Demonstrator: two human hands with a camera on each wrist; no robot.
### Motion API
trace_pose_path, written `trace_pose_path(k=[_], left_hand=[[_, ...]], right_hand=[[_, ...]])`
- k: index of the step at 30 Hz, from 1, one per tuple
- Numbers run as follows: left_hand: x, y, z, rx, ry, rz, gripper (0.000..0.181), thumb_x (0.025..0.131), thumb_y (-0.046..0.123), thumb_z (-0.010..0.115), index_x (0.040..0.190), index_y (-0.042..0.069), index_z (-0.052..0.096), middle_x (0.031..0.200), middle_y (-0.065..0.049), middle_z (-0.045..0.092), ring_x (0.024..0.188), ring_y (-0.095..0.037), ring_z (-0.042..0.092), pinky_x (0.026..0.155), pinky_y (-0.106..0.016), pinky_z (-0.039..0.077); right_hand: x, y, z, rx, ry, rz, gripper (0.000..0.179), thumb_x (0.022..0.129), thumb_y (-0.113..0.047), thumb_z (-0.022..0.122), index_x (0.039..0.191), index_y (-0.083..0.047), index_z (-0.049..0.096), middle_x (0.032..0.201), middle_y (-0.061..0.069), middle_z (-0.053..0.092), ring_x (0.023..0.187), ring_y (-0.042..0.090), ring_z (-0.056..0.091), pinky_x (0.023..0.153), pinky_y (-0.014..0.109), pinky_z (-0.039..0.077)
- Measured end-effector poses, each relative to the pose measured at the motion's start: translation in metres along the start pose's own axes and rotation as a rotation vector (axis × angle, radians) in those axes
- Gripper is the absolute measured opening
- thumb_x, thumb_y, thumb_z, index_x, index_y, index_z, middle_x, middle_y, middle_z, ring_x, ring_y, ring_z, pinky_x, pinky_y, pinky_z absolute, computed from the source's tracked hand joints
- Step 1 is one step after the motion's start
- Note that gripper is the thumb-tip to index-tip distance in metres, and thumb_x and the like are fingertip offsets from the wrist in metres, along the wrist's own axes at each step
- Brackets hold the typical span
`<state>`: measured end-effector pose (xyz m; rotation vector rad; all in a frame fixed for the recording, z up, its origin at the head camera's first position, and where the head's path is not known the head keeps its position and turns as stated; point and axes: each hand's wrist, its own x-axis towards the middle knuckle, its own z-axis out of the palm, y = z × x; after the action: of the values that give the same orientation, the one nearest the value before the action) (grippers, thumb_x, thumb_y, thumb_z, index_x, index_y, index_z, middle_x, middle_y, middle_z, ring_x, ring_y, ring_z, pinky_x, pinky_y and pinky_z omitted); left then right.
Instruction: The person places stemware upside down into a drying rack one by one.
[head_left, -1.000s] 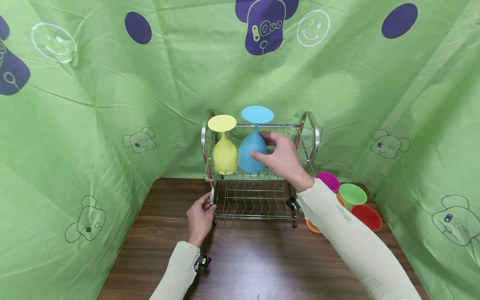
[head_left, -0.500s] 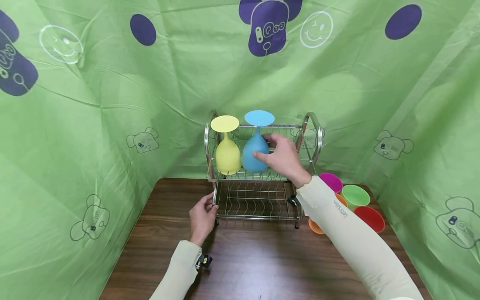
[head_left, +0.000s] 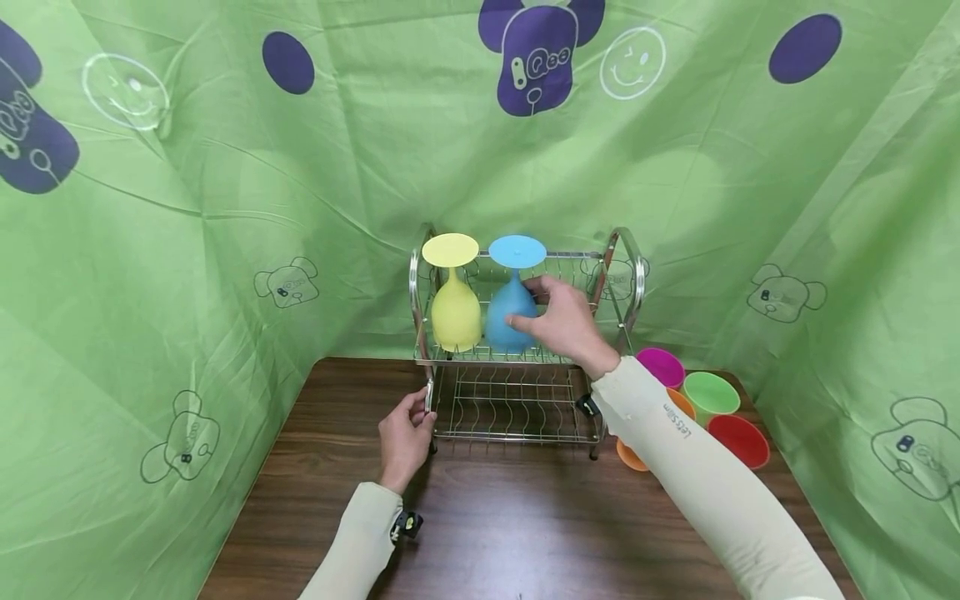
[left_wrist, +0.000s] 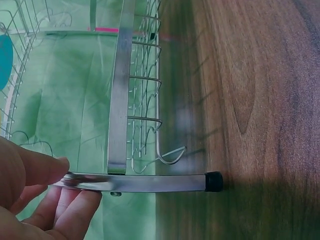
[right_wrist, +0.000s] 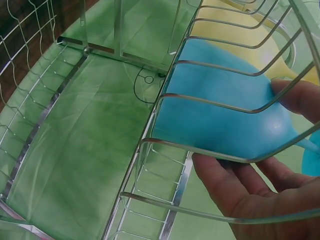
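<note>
A blue goblet point(head_left: 512, 312) is upside down on the upper tier of a metal dish rack point(head_left: 517, 360), its round foot uppermost. My right hand point(head_left: 564, 321) grips its bowl from the right; in the right wrist view the thumb and fingers curl round the blue goblet point(right_wrist: 220, 100) behind the rack's wires. Left of it, close by, stands a yellow goblet point(head_left: 456, 312), also inverted. My left hand point(head_left: 405, 437) pinches the rack's left leg low down, and the left wrist view shows thumb and fingers on that metal leg point(left_wrist: 140, 183), above its black end cap.
Several cups cluster right of the rack, partly behind my right sleeve: magenta point(head_left: 660, 365), green point(head_left: 711, 393), red point(head_left: 738, 440) and orange ones. The rack's lower tier point(head_left: 517, 400) sits just over the wooden table point(head_left: 495, 517). Green printed cloth point(head_left: 360, 150) encloses the back and sides.
The blue goblet has come down in my right hand, its foot now about level with the yellow one's. My left hand keeps its hold on the rack leg. The head view shifted slightly.
</note>
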<state>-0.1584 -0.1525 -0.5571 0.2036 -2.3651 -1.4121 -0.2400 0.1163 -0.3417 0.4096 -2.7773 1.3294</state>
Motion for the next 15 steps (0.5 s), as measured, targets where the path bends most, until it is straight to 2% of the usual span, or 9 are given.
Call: trace_pose_path(k=[11, 15], left_hand=[[-0.0009, 0.0004, -0.0016, 0.014, -0.026, -0.026, 0.046, 0.091, -0.003, 0.079, 0.134, 0.011, 0.073, 0.111, -0.015, 0.079, 0.097, -0.025, 0.079, 0.082, -0.028, 0.066], [-0.0021, 0.0, -0.0016, 0.01, -0.028, -0.028, 0.046, 0.09, -0.002, 0.079, 0.134, 0.011, 0.072, 0.11, -0.015, 0.079, 0.096, -0.026, 0.079, 0.081, -0.027, 0.066]], right_hand=[[0.0023, 0.0041, 0.0005, -0.011, 0.009, -0.037, 0.068, 0.086, -0.03, 0.088, 0.143, -0.005, 0.059, 0.138, 0.016, 0.067, 0.125, 0.034, 0.066, 0.104, 0.053, 0.058], [0.0, 0.0027, -0.0017, -0.015, -0.002, -0.034, 0.07, 0.087, -0.031, 0.087, 0.145, -0.005, 0.057, 0.143, 0.017, 0.065, 0.129, 0.036, 0.064, 0.107, 0.055, 0.056]])
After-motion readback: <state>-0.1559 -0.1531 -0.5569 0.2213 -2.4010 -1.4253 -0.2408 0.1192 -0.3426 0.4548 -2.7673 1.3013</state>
